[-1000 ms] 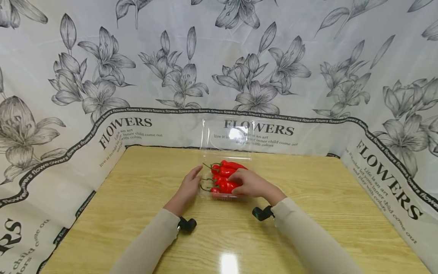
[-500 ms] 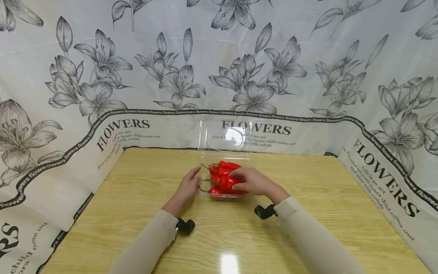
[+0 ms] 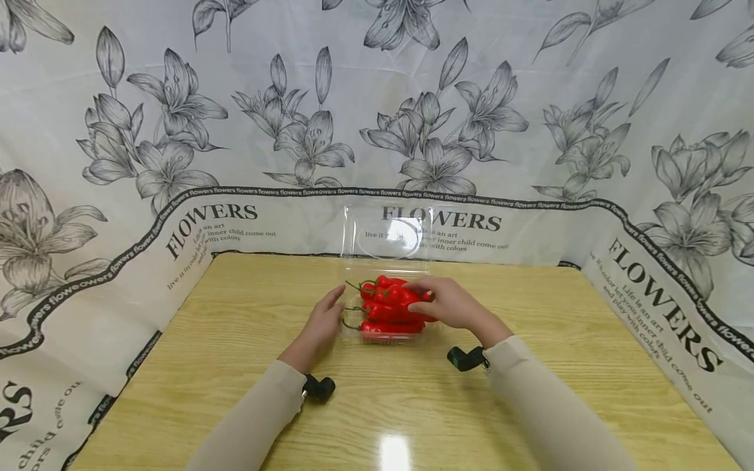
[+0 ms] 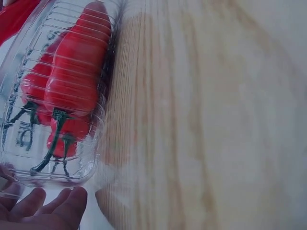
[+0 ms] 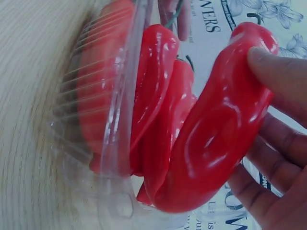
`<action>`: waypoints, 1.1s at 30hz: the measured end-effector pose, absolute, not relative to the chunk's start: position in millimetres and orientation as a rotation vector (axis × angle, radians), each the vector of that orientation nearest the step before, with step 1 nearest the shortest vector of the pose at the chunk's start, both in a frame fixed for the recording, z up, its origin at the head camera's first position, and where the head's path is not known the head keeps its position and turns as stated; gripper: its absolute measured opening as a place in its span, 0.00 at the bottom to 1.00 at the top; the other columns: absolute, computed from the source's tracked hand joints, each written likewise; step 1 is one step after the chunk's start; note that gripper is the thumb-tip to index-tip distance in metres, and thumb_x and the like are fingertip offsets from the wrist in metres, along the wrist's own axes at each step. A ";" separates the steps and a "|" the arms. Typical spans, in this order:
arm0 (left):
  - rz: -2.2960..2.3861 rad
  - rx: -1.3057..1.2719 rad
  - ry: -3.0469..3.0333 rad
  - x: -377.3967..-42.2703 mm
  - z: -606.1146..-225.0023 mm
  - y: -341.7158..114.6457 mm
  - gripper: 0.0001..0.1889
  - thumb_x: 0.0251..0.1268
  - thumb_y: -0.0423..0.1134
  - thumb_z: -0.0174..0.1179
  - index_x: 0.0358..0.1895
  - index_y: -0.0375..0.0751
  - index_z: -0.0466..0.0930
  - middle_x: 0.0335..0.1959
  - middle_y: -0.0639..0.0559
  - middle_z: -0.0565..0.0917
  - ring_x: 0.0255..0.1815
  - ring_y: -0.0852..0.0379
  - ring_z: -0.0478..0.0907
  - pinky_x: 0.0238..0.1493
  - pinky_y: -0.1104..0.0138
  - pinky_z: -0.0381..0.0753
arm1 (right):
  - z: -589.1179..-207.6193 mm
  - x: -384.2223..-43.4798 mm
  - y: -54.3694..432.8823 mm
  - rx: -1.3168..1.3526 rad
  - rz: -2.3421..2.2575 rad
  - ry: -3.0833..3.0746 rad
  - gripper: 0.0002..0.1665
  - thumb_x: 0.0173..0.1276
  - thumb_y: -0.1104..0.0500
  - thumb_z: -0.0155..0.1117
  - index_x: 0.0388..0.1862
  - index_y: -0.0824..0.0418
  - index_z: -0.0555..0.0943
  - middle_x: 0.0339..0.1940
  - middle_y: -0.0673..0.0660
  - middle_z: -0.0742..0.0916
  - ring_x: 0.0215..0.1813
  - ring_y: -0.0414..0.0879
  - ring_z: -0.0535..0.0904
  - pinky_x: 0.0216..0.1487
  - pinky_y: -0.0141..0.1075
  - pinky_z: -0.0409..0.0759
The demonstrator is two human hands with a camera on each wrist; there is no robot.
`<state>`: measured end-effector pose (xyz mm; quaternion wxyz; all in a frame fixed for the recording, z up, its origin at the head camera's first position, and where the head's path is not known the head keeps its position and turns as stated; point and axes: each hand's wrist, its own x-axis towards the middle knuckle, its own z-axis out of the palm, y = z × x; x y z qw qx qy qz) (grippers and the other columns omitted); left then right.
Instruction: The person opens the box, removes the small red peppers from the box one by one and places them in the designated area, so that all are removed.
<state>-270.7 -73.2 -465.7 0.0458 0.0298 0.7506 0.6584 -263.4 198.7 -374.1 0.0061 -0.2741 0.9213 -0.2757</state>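
A clear plastic clamshell box (image 3: pixel 383 339) full of several red peppers (image 3: pixel 391 327) with green stems sits on the table, its lid (image 3: pixel 385 239) standing raised at the back. My right hand (image 3: pixel 452 302) pinches one red pepper (image 5: pixel 216 129) between thumb and fingers, tilted above the others at the box's right side. At the opposite end is my left hand (image 3: pixel 323 320), fingers extended along the box's left wall. In the left wrist view its fingertips (image 4: pixel 74 196) lie right at the ribbed end of the box, below the pepper stems.
The light wood table (image 3: pixel 247 392) spreads around the box. A white cloth with printed flowers (image 3: pixel 318 144) encloses the table at the back and sides. Each wrist carries a small black camera (image 3: pixel 465 358).
My right hand has raised a red pepper above the others and moved slightly back and to the right. The left hand stays at the box's left end.
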 end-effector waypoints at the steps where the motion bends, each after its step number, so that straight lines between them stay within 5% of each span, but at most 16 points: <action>1: 2.006 0.094 2.296 -270.9 -465.7 -73.2 0.26 0.77 0.36 0.41 0.75 0.48 0.57 0.77 0.47 0.58 0.79 0.48 0.47 0.77 0.51 0.50 | -373.3 -263.9 200.3 -0.862 -0.875 2.885 0.25 0.65 0.51 0.67 0.60 0.55 0.79 0.49 0.51 0.86 0.48 0.45 0.80 0.48 0.40 0.81; 16: 1.966 0.134 2.342 -268.7 -464.0 -74.6 0.26 0.78 0.37 0.40 0.76 0.47 0.54 0.77 0.46 0.58 0.79 0.47 0.48 0.76 0.50 0.52 | -364.6 -272.9 230.8 -0.686 -1.037 2.931 0.26 0.66 0.51 0.66 0.62 0.51 0.77 0.46 0.53 0.86 0.47 0.47 0.80 0.45 0.38 0.82; 33: 1.980 0.097 2.302 -270.1 -465.7 -75.3 0.26 0.78 0.39 0.40 0.76 0.51 0.54 0.77 0.50 0.59 0.79 0.49 0.50 0.76 0.51 0.55 | -378.5 -280.8 295.1 -0.320 -1.028 2.958 0.32 0.67 0.42 0.63 0.67 0.50 0.72 0.56 0.60 0.83 0.57 0.57 0.77 0.47 0.48 0.82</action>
